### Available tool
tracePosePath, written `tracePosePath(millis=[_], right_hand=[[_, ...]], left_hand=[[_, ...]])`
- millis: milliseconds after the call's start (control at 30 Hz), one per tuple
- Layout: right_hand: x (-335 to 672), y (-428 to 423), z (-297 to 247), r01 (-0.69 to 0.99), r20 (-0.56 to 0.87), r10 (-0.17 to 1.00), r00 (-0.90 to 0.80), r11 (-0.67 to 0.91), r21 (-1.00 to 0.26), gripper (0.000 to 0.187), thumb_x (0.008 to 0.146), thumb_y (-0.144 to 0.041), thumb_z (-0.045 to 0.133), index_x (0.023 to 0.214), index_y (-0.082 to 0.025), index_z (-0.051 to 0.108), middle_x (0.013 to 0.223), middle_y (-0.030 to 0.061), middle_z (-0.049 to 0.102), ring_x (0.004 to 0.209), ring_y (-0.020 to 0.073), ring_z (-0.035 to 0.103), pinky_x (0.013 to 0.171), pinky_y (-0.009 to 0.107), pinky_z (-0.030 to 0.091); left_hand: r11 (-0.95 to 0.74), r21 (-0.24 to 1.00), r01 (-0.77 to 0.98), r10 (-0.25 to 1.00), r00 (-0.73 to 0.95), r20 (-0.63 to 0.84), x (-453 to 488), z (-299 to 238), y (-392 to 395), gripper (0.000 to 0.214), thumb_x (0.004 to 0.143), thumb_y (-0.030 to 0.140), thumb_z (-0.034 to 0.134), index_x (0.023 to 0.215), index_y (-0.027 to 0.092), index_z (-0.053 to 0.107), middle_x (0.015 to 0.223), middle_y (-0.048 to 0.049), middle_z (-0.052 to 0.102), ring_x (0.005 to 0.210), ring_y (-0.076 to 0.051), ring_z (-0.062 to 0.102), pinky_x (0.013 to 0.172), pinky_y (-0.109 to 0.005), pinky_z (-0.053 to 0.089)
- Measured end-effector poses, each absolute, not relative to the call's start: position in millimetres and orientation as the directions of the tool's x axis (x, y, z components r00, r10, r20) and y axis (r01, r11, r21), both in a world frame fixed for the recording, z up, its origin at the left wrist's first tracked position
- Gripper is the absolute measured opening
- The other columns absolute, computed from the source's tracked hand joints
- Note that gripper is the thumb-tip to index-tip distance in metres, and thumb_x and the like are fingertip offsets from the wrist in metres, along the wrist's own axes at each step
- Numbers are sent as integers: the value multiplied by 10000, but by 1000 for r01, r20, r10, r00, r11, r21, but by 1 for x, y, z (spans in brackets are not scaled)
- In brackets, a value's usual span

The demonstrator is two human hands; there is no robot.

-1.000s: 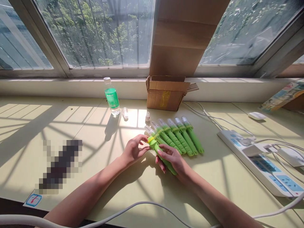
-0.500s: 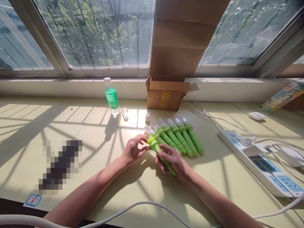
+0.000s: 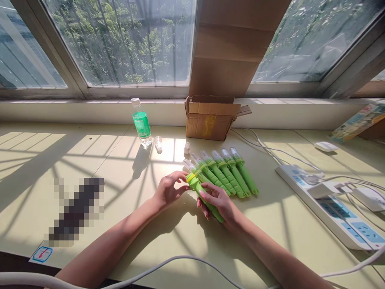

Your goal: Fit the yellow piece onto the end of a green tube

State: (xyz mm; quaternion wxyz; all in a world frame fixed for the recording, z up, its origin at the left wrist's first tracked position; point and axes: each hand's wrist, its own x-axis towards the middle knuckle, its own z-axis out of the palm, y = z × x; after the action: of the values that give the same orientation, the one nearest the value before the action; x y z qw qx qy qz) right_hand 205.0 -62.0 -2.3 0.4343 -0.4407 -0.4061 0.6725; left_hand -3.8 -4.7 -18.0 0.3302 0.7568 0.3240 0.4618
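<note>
My right hand (image 3: 218, 202) is wrapped round the body of a green pen-shaped device (image 3: 200, 188) that lies tilted on the pale desk (image 3: 114, 172). My left hand (image 3: 169, 188) pinches the yellow ring at the device's upper end. Just to the right, several more green devices (image 3: 228, 174) with clear caps lie side by side in a row.
A green-labelled bottle (image 3: 141, 124), a clear cap (image 3: 158, 143) and a small white vial (image 3: 187, 147) stand behind my hands. An open cardboard box (image 3: 210, 118) sits by the window sill. A power strip (image 3: 333, 208) with cables and a white mouse (image 3: 325, 146) lie right. A white cable (image 3: 180, 261) crosses the near edge.
My left hand's fingers have shifted slightly at the yellow ring of the device. Nothing else has moved.
</note>
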Motion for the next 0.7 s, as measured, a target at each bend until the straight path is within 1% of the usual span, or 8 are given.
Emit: tracePosePath(millis=[167,267,467,700], right_hand=[[205,-63,1,-224,-236,941,-243,-291,-930,499,781,-571,877,986,-166,669,660,28,708,407,135,558,376,255,427],[204,-64,3,-233,-231,939,-254,-291,-928,478,812,-575,854,985,-169,669,669,27,710,416,131,554,385,253,435],[203,-63,5,-225,-241,934,-263,-302,-926,497,799,-614,845,946,-180,652,672,31,719,416,131,546,382,251,423],[204,-63,4,-227,-228,930,-287,-297,-928,472,836,-593,819,965,-163,675,679,41,729,416,129,553,392,249,418]], left_hand=[[-578,791,199,796,350,493,-3,-22,-5,128,884,270,744,1004,263,701,1046,-68,799,895,-252,759,823,-475,658],[-565,797,212,807,340,482,-2,-25,-5,161,897,304,751,1037,266,682,1041,-72,782,893,-248,752,803,-451,652],[-532,813,239,831,334,446,-2,-27,-6,193,899,309,748,1066,258,665,1044,-75,765,886,-228,740,815,-414,646],[-548,807,222,817,351,458,-2,-25,-5,146,891,257,722,1033,277,692,1025,-64,774,891,-245,749,822,-455,650]])
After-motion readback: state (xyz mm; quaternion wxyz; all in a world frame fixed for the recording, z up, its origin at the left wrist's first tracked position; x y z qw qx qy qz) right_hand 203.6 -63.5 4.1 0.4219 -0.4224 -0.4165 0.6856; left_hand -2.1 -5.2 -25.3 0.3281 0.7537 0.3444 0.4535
